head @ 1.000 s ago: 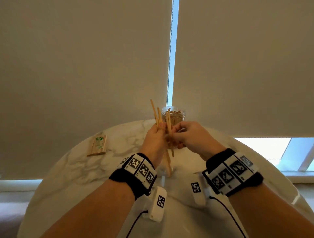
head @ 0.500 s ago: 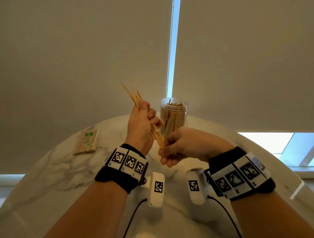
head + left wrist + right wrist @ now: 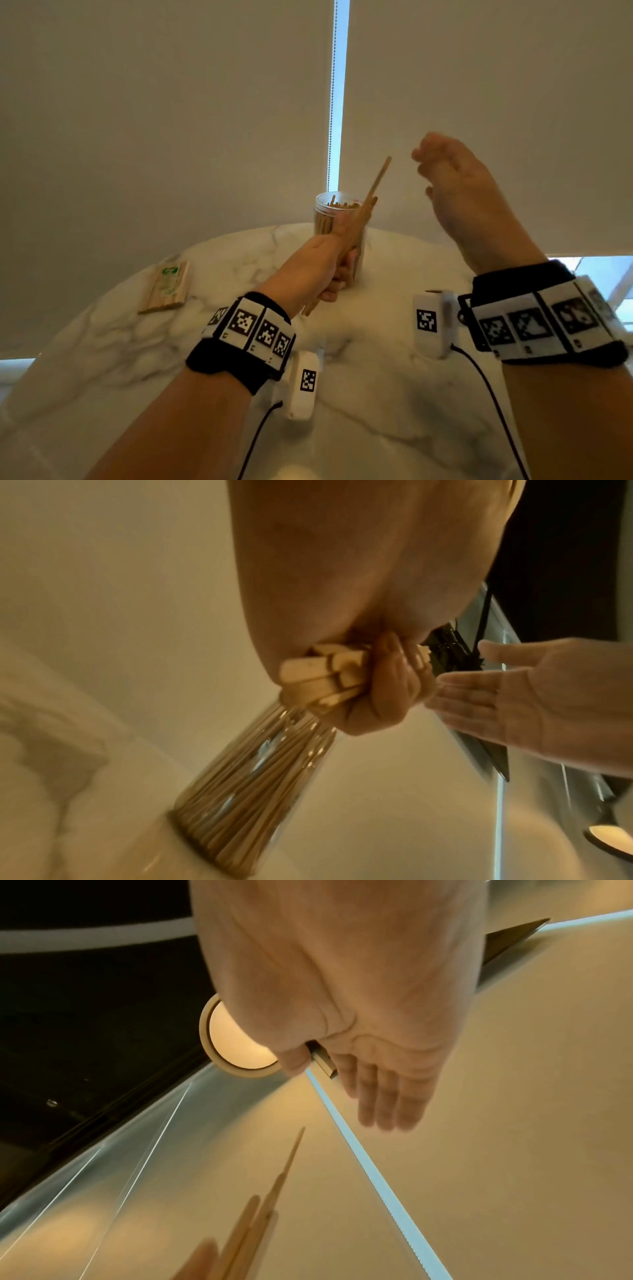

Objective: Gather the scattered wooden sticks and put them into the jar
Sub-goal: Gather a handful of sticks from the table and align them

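Left hand (image 3: 322, 263) fists the sticks (image 3: 363, 219) tight, right hand (image 3: 459, 192) spread empty; uneven ends could snag the jar (image 3: 325, 216) rim.

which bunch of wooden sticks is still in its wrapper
The flat packet of sticks lying on the table's left side, with a green-printed wrapper. The bundle in the left hand and those in the jar are loose.
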`<control>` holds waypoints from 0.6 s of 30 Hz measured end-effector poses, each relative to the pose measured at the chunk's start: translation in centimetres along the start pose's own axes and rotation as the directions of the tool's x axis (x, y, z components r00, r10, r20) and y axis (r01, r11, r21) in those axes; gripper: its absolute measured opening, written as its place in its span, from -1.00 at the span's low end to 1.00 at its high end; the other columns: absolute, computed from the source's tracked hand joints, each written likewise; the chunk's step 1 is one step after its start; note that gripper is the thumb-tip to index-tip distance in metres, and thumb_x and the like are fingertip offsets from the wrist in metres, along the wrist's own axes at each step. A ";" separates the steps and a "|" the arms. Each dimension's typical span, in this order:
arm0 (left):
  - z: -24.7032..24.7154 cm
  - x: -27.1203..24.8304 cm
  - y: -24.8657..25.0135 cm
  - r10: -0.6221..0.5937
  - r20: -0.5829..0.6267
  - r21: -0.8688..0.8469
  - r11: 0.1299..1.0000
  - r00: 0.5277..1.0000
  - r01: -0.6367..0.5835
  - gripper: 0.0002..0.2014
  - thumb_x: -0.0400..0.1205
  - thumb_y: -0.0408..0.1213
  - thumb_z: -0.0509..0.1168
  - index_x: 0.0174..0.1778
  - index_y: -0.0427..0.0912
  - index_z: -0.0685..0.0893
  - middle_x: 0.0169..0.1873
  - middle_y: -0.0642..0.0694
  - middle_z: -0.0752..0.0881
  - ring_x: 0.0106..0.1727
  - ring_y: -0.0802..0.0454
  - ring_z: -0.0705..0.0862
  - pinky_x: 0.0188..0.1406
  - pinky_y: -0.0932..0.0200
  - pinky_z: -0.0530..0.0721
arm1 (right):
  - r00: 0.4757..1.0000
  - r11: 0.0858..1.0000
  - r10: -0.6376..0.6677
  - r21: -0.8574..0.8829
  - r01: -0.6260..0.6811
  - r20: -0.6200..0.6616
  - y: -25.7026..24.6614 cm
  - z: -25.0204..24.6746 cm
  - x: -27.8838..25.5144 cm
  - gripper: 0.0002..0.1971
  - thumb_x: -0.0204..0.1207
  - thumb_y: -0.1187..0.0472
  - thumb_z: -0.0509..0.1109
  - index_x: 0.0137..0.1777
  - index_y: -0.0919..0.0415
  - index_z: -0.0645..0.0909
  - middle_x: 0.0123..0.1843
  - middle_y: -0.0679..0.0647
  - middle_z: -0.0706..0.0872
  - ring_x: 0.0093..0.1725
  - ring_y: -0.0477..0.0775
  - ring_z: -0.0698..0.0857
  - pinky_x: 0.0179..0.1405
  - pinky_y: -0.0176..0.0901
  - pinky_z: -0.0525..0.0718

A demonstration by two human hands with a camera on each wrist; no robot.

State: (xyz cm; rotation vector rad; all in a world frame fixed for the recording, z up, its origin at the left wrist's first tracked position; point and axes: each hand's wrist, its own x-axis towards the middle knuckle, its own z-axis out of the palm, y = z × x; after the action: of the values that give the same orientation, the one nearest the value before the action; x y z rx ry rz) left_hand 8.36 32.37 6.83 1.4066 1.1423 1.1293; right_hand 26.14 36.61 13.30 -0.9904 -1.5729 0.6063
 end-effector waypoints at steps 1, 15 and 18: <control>0.4 -0.1 0.1 0.017 0.033 0.035 0.999 0.999 -0.018 -0.39 0.59 0.43 -0.01 -0.38 -0.08 0.46 -0.57 0.06 0.36 -0.57 0.12 0.23 -0.61 0.28 0.23 | 0.999 0.999 -0.035 -0.018 0.034 -0.019 -0.5 -0.1 -0.3 -0.46 0.73 -0.26 0.11 0.60 -0.04 0.46 0.54 -0.17 0.56 0.50 -0.21 0.50 0.57 -0.15 0.37; 0.4 0.6 1.3 0.135 -0.253 -0.507 0.825 0.958 -0.250 -0.65 0.79 0.09 0.06 -0.14 -0.11 0.42 -0.46 0.00 0.29 -0.51 0.11 0.27 -0.52 0.21 0.36 | 0.893 0.941 0.142 -0.339 0.013 0.428 -0.2 1.7 -1.9 -0.65 0.64 -0.21 0.30 0.21 -0.02 0.70 0.06 -0.07 0.80 0.07 -0.02 0.77 0.24 0.17 0.73; -0.1 0.8 1.6 0.076 -0.387 -0.662 0.671 0.919 -0.334 -0.77 0.83 -0.07 0.08 -0.05 -0.13 0.40 -0.45 -0.02 0.31 -0.50 0.12 0.30 -0.49 0.20 0.42 | 0.649 0.889 0.338 -0.458 0.018 0.681 -0.4 2.7 -3.1 -0.69 0.57 -0.15 0.45 0.17 0.01 0.70 0.00 -0.05 0.84 -0.04 -0.04 0.84 0.15 0.02 0.80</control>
State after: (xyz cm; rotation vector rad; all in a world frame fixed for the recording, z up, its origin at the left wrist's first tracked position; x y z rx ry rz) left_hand 8.57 33.00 8.50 0.7351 0.6097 1.7917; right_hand 23.52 34.08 11.35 -1.3183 -2.4592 0.8953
